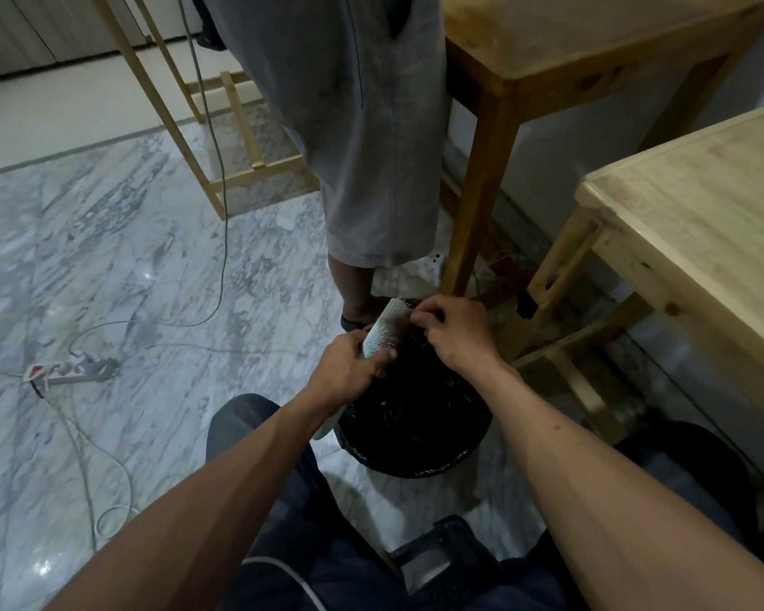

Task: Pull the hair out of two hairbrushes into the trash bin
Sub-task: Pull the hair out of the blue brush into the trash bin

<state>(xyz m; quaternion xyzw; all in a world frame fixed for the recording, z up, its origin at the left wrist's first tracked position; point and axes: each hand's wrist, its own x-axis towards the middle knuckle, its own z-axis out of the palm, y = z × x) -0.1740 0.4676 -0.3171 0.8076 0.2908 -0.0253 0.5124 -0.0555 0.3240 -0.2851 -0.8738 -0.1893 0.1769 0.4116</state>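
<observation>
A pale green hairbrush [385, 326] is held over the trash bin [415, 438], a round bin lined with a black bag on the floor between my knees. My left hand [349, 370] grips the brush around its lower part; the handle end sticks out below my wrist. My right hand [455, 330] is at the bristles near the brush's top, fingertips pinched together on dark hair there. Only one hairbrush is in view.
Another person's leg [371, 169] in grey trousers stands just beyond the bin. Wooden tables [702, 222] are at the right, with a darker one [548, 50] behind. A power strip [73, 368] and cables lie on the marble floor at the left.
</observation>
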